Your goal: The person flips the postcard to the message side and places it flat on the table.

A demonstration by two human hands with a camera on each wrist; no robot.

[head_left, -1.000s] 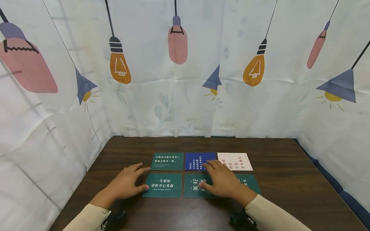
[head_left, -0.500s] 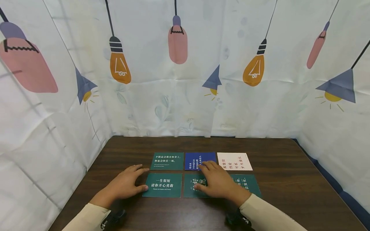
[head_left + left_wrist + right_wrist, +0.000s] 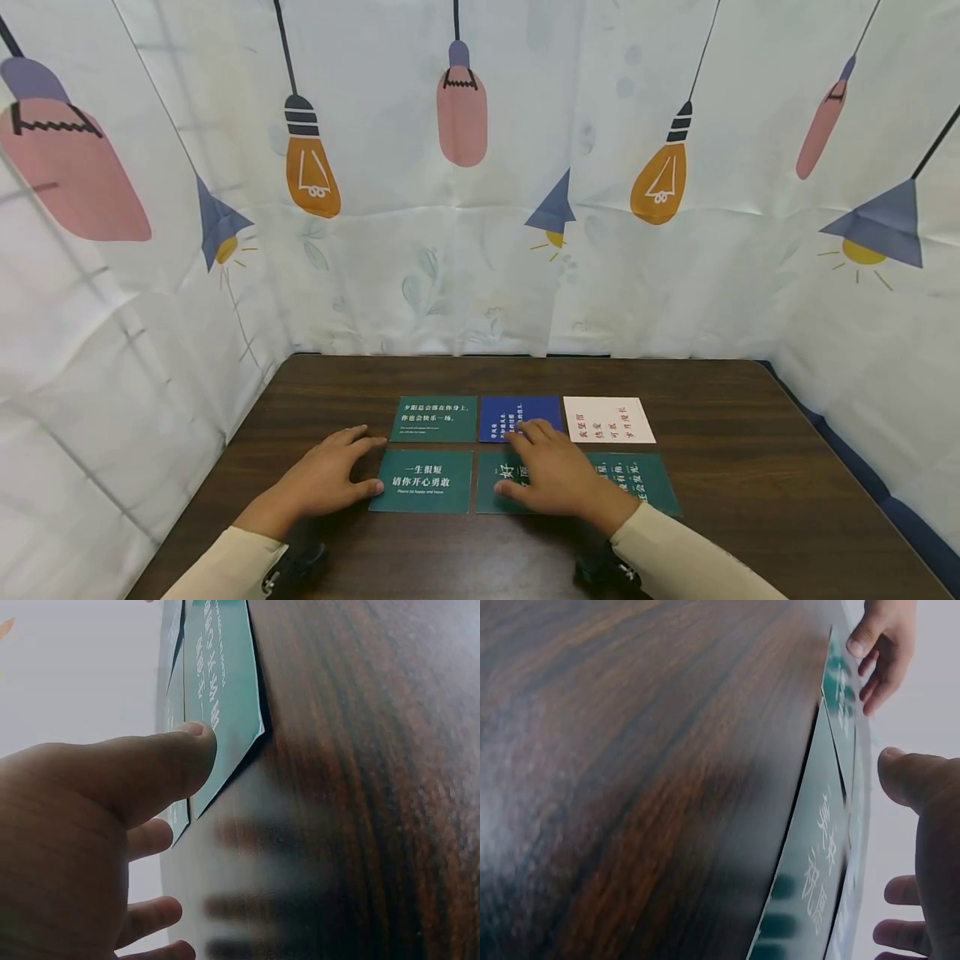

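Postcards printed with Chinese text lie flat in two rows on the table. In the front row are a left green card (image 3: 429,502), a middle green card (image 3: 487,502) and a right green card (image 3: 645,483). Behind them lie another green card (image 3: 442,423), a blue card (image 3: 525,406) and a pale pink card (image 3: 637,418). My left hand (image 3: 321,477), fingers spread, is at the left edge of the front-left card, its thumb (image 3: 196,754) close over it. My right hand (image 3: 566,477) spreads over the middle card, fingertips overlapping the blue card's lower edge, and holds nothing.
The dark brown wooden table (image 3: 450,554) has rounded far corners. A white curtain (image 3: 375,275) with printed lamps hangs round its back and sides. Dark blue fabric (image 3: 855,454) shows beyond the right edge. A dark wrist device (image 3: 296,567) sits under the left sleeve.
My right hand has slid left above the cards, uncovering the pink card and more of the front-right green card. The left hand stays almost still, and the cards keep their places.
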